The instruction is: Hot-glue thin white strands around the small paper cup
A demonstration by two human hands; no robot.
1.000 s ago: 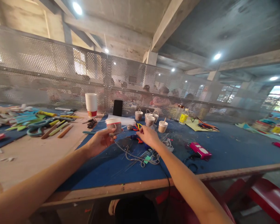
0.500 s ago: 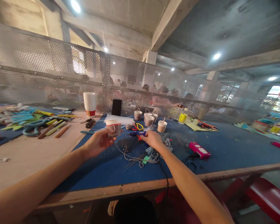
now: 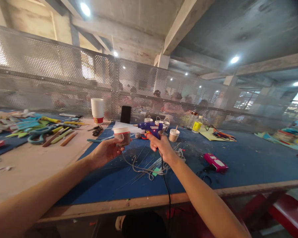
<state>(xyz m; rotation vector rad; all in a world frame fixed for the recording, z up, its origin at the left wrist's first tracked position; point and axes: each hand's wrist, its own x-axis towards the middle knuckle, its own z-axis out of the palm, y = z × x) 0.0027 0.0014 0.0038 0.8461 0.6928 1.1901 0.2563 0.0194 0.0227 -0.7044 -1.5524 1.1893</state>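
1. Left hand (image 3: 104,152) is still gripping the paper cup (image 3: 122,135), fingers wrapped around its side, holding it raised above the blue mat (image 3: 238,158). No shift from earlier frames.
2. String (image 3: 139,167) is trailing from the cup onto the mat.
3. Right hand (image 3: 161,145) is now closing around the glue gun (image 3: 150,127) handle. Half a second ago the gun was lying on the mat; now it is lifted, nozzle pointing left, near the cup.
4. Cord (image 3: 165,185) is hanging over the table edge.
5. Judgement: gluing on the cup is about to start.
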